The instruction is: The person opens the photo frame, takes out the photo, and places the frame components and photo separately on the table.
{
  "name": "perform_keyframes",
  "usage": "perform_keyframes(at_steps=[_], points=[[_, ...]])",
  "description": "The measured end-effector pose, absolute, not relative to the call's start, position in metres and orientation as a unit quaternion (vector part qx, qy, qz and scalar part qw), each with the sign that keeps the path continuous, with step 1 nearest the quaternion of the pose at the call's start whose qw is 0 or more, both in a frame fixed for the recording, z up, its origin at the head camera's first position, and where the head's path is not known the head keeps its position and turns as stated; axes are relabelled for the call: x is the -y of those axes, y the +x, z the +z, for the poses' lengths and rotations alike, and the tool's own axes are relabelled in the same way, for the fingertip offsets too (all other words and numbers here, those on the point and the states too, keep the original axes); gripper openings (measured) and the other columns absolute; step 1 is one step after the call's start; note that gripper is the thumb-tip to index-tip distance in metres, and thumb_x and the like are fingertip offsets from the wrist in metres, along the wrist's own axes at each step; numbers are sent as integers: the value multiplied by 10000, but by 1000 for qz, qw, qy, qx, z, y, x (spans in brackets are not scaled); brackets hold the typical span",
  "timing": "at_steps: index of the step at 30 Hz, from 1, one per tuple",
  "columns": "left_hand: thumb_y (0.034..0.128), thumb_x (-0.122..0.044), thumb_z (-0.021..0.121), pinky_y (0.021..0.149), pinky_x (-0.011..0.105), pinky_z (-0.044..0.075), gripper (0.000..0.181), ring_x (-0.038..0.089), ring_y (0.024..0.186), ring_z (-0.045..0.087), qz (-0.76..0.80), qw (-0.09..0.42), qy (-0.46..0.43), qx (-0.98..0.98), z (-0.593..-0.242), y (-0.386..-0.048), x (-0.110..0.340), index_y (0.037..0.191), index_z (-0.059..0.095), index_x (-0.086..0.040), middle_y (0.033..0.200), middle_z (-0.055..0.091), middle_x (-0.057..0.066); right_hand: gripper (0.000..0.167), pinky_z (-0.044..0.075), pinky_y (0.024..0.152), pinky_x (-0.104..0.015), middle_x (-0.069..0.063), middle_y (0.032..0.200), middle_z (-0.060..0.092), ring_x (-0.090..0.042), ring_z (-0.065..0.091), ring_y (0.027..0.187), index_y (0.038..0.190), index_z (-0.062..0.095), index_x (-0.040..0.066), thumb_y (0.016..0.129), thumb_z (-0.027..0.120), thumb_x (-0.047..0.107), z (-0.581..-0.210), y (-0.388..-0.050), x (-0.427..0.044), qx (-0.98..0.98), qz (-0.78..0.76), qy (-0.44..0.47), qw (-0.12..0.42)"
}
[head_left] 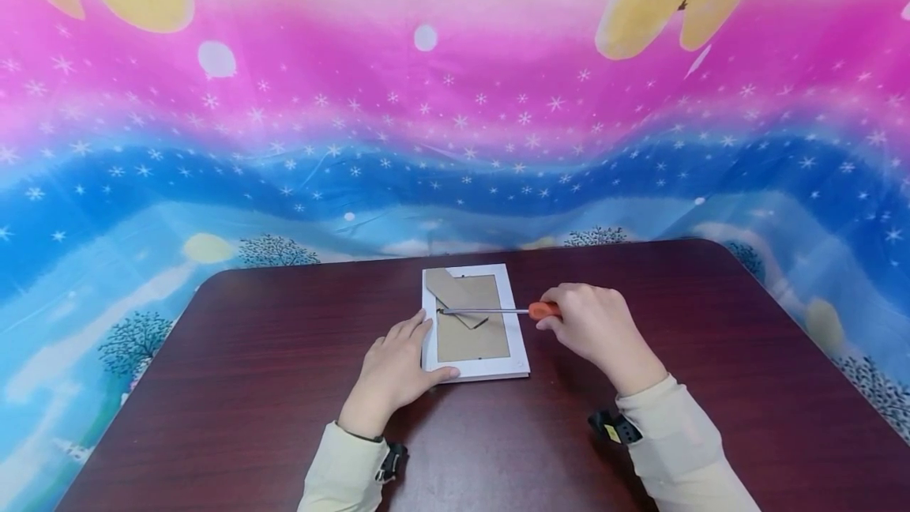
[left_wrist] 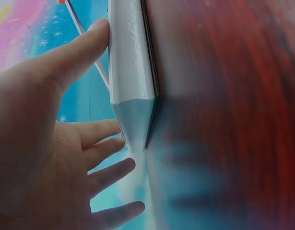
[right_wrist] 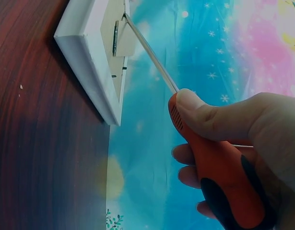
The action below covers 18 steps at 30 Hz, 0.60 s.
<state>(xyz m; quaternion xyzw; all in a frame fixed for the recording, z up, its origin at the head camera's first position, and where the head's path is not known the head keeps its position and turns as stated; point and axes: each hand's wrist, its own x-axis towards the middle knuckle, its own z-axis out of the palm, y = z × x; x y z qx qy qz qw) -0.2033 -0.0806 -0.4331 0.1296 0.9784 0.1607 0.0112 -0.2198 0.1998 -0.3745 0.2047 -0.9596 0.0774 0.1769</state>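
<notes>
A white picture frame point(head_left: 517, 338) lies face down on the table, its brown backing board point(head_left: 462, 344) and angled stand flap point(head_left: 444, 284) uppermost. My left hand point(head_left: 398, 358) rests against the frame's left side and near corner, thumb on the near edge and fingers extended. In the right wrist view, my right hand point(right_wrist: 262, 124) grips the orange and black handle of a screwdriver point(right_wrist: 217, 167). Its long metal shaft point(head_left: 498, 310) reaches left across the backing, and the tip meets the frame's left inner edge, close to my left fingertips.
The dark reddish-brown table point(head_left: 235, 385) has rounded far corners. Behind it hangs a pink and blue cloth point(head_left: 426, 148) with snowflakes and trees. Both wrists wear black straps point(head_left: 614, 427) over pale sleeves point(head_left: 682, 441).
</notes>
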Motion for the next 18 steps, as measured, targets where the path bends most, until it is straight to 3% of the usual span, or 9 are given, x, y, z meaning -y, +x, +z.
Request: perform_keyframes(at_steps=[11,18], points=[[799,-594,741,1053,595,365,875,347,1377,406,192,26,125,-973,-433,-203,81,1489,470,-128,1572,365,50,253,482,472,-357,-18,704,658,-195,596,585,848,751,97,685,919,192,-378,-221,-196,951,65,216,213],[773,-590,769,1055,593,358,885,350,1369,413,195,25,119,-973,-432,-205,80,1478,488,-134,1564,379,45,257,523,539,-384,-14,705,651,-228,619,608,852,750,97,680,920,186,-380,-230,-196,946,52,223,231]])
